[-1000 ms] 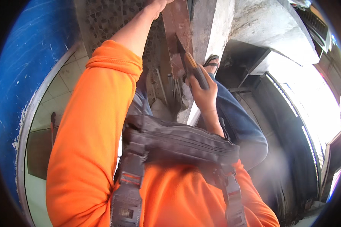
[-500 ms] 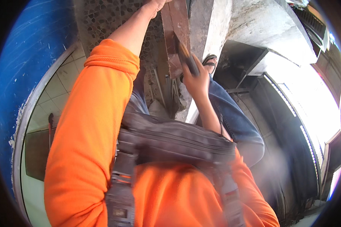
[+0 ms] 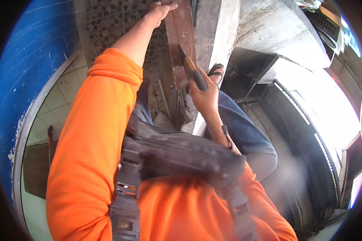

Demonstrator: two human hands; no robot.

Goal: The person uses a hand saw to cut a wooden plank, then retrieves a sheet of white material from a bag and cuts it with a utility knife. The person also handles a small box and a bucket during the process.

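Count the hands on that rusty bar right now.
2. The left hand grips the rusty bar near the top edge; the right hand is lower down, pressing a dark-handled tool against it.

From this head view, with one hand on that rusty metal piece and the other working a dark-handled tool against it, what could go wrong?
The left hand grips the rusty metal bar above where the tool meets it; a slip could strike the fingers. The right hand holds the tool over a sandalled foot, so a dropped tool or falling flakes might hit bare toes. The rusty edges could cut either bare hand.
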